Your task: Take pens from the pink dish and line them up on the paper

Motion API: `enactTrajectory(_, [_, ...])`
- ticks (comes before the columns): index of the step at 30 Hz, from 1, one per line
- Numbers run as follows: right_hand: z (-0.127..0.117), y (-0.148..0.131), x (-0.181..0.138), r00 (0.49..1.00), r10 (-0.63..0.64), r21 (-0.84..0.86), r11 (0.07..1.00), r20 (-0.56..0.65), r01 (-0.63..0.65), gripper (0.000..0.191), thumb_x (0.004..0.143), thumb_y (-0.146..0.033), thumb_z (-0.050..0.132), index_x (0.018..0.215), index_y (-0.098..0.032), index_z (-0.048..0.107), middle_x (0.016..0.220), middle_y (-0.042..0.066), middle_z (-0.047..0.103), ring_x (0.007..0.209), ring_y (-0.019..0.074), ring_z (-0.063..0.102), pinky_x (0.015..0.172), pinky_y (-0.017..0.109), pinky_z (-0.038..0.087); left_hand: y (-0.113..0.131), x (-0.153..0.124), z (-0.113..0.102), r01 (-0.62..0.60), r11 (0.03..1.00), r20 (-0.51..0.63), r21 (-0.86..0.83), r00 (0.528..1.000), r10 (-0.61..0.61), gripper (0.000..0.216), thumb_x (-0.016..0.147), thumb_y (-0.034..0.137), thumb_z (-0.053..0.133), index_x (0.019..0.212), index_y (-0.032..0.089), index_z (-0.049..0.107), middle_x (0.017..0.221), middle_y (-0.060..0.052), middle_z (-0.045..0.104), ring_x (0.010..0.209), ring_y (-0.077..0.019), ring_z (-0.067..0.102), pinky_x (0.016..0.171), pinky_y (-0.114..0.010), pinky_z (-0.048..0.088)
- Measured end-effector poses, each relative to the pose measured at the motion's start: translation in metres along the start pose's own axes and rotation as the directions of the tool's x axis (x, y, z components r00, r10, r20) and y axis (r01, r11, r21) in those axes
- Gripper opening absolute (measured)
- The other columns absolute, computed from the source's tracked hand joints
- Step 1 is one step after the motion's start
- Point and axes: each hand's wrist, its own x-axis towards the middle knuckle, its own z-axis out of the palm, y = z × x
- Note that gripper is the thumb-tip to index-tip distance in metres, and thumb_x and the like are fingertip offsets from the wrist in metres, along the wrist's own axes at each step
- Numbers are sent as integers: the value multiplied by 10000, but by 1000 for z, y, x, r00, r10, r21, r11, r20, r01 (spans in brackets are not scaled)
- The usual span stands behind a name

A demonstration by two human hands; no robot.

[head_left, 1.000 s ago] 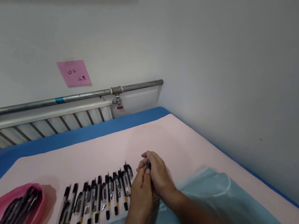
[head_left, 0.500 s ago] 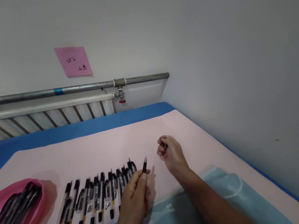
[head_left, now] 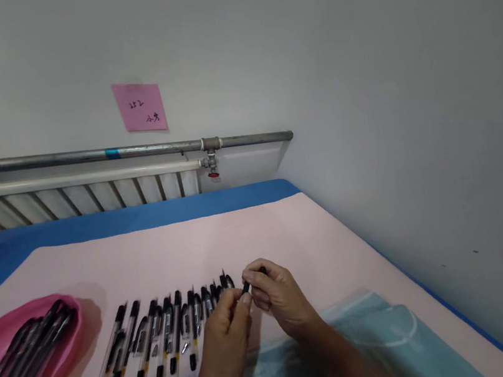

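Note:
My left hand is closed around a pen, and only the pen's black front end shows between the two hands. The thumb and fingers of my right hand pinch at that front end. A small black piece sticks out above the right fingers; its kind is mostly hidden by them. Left of my hands, disassembled pens lie in a row on the pink surface, with black caps and small silvery tips among them.
A pink bowl at the left holds several black pens. Light blue patterned cloth lies along the near edge. Behind the pink sheet are a blue border, a radiator and a pipe with a red-handled valve. A wall rises on the right.
My right hand has come left and down to the pen's front end, which stood uncovered before. My left hand still holds the pen in nearly the same place. The view has shifted slightly.

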Motion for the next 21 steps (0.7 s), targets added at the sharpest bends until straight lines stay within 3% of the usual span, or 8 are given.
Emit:
enactTrajectory(3, [-1, -5, -3, 999, 21, 72, 997, 38, -23, 157, 673, -257, 658, 633, -162, 539, 439, -87, 385, 360, 15, 248, 352, 157, 199, 5, -4, 0, 130, 984, 121, -122, 986, -115, 309, 733, 501, 547, 700, 206, 461, 464, 108, 311, 341, -19, 198, 325, -133, 142])
enactTrajectory(5, [-2, -9, -5, 995, 30, 122, 992, 94, -42, 132, 689, -253, 644, 650, -158, 561, 479, -70, 450, 355, 7, 244, 348, 157, 204, 8, -8, 0, 251, 937, 237, -244, 952, -194, 300, 748, 506, 529, 730, 219, 443, 468, 111, 318, 324, -17, 148, 304, -135, 95])
enactTrajectory(8, [-1, -12, -7, 984, 39, 172, 983, 174, -70, 120, 701, -270, 626, 708, -152, 603, 578, -34, 550, 338, -2, 232, 324, 164, 194, 10, -10, -1, 323, 874, 356, -363, 915, -190, 295, 752, 496, 533, 732, 220, 427, 482, 106, 347, 323, -14, 127, 290, -135, 89])
enactTrajectory(11, [1, -11, -8, 995, 29, 158, 986, 94, -44, 158, 685, -292, 645, 773, -167, 603, 637, -28, 585, 333, 2, 257, 304, 161, 160, 11, -10, 0, 289, 900, 312, -326, 932, -186, 309, 741, 503, 545, 725, 215, 433, 471, 107, 357, 314, -8, 144, 294, -129, 95])
enactTrajectory(15, [4, -7, -7, 998, 16, 137, 991, -68, -7, 210, 625, -264, 707, 637, -181, 515, 419, -109, 380, 332, 13, 238, 326, 150, 210, 11, -10, 5, 215, 959, 180, -186, 967, -181, 336, 718, 540, 538, 737, 210, 477, 440, 109, 346, 301, -8, 181, 306, -126, 96])
enactTrajectory(17, [4, -7, -7, 997, 29, 137, 990, -66, -19, 228, 620, -258, 709, 599, -177, 497, 389, -116, 318, 336, 13, 218, 332, 151, 211, 11, -10, 7, 173, 974, 131, -143, 979, -155, 345, 713, 548, 533, 727, 208, 482, 424, 109, 339, 300, -12, 191, 308, -127, 102])
enactTrajectory(21, [2, -11, -8, 999, 44, 139, 989, 10, -45, 167, 642, -268, 689, 646, -163, 559, 407, -102, 341, 342, 11, 211, 324, 151, 159, 8, -10, 8, 178, 971, 131, -159, 979, -158, 335, 720, 538, 527, 700, 213, 450, 430, 112, 335, 299, -14, 179, 308, -134, 110])
